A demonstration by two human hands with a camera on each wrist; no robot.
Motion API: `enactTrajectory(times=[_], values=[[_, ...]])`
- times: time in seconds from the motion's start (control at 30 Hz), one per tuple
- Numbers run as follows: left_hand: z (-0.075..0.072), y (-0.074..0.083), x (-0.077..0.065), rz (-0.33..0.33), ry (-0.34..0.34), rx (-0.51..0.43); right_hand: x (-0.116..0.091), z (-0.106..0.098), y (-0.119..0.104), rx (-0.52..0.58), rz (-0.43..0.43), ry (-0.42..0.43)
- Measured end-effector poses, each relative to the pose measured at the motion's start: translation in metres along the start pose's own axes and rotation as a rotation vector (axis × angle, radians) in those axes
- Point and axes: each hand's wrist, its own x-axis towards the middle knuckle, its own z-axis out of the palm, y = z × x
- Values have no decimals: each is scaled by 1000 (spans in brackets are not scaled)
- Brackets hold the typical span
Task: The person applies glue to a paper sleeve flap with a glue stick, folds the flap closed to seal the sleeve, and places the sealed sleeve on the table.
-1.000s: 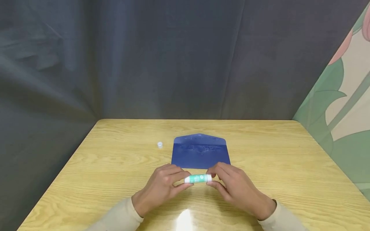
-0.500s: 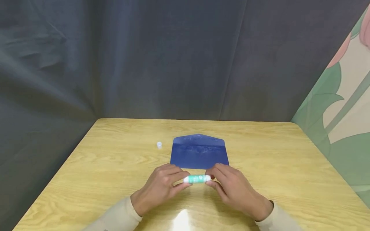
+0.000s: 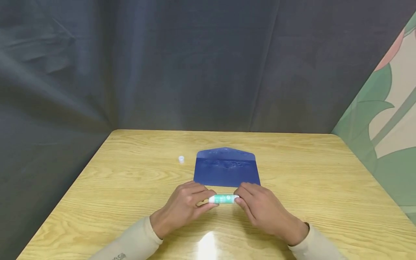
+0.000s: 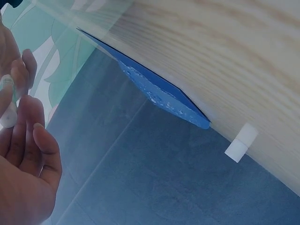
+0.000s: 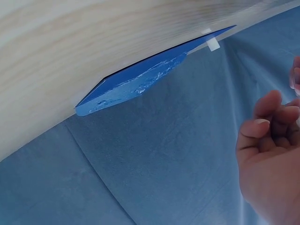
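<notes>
A white and green glue stick [image 3: 224, 199] lies level between the two hands, just in front of the envelope. My left hand [image 3: 182, 203] pinches its white left end between thumb and fingers. At the other end, the thumb and fingers of my right hand [image 3: 264, 209] grip it and cover its tip. Behind them the blue envelope [image 3: 226, 173] lies with its flap spread away from me, whitish smears along flap and fold; the left wrist view shows the smears on the flap [image 4: 159, 96] too. A small white cap [image 3: 181, 159] stands left of the envelope.
The wood-grain table [image 3: 130, 180] carries everything. A dark curtain [image 3: 195, 65] hangs along its back and left edges. On the right is a panel with a green leaf and pink flower pattern [image 3: 373, 115].
My right fingers have moved in over the glue stick's right end, where a gap and the dark red tip of something showed before. The view has shifted slightly; envelope and cap stay put.
</notes>
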Motion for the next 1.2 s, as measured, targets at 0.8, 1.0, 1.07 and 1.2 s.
enactTrajectory(times=[0.8,1.0,1.07,1.2], values=[[-2,3,0,-154,-51,-69,1,-4,-2,84,93,25],[-3,3,0,-162,-61,-69,1,-3,0,62,61,58],[-3,3,0,-169,-68,-74,2,-3,0,56,57,65],[-3,3,0,-180,-80,-77,2,-4,0,49,52,72]])
